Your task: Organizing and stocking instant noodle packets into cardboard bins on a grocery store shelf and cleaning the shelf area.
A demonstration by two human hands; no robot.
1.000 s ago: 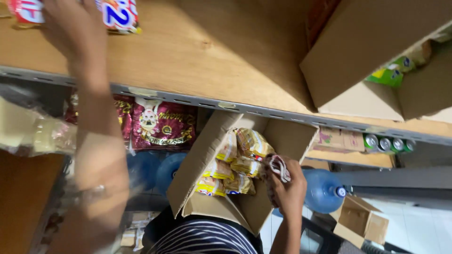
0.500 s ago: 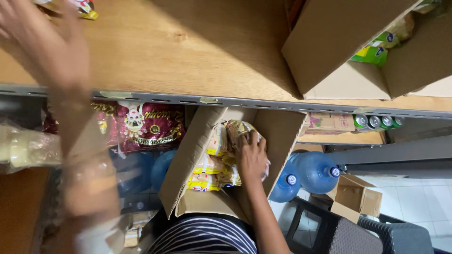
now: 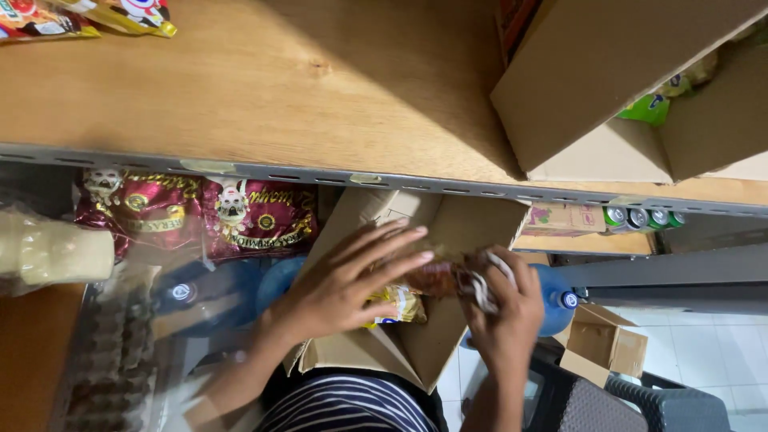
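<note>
My right hand (image 3: pixel 504 308) is clenched round a small bundle of crinkly brown and white snack packets (image 3: pixel 468 282), lifted just above the mouth of the open brown cardboard carton (image 3: pixel 432 336) that rests against my striped shirt (image 3: pixel 352 408); my left hand (image 3: pixel 344 292) is released, fingers (image 3: pixel 392 252) spread flat and reaching over the carton toward that bundle, holding nothing; under its palm a yellow foil packet (image 3: pixel 396 304) lies inside the carton.

What worries me: the carton has neither hand steadying it, so I judge it could tip off my lap and spill; the bundle is several slippery packets pinched in one fist, and one could slide out and drop past the carton to the floor; my left hand is blurred with motion and could knock the bundle loose.

Beyond my fingers, two blue water bottles (image 3: pixel 552 292) show past the carton; to the left of my left hand are dark red printed sacks (image 3: pixel 256 220) and a pale plastic-wrapped pack (image 3: pixel 52 252); above my hands runs the grey metal edge of a wooden shelf board (image 3: pixel 264 88), with a large cardboard box (image 3: pixel 608 88) far right.

Hard to make out: how many packets I grip; most of the carton's contents, covered by my hands; the carton's lower edge; the colourful packets (image 3: pixel 88 16) at the top left, cut off by the frame.
</note>
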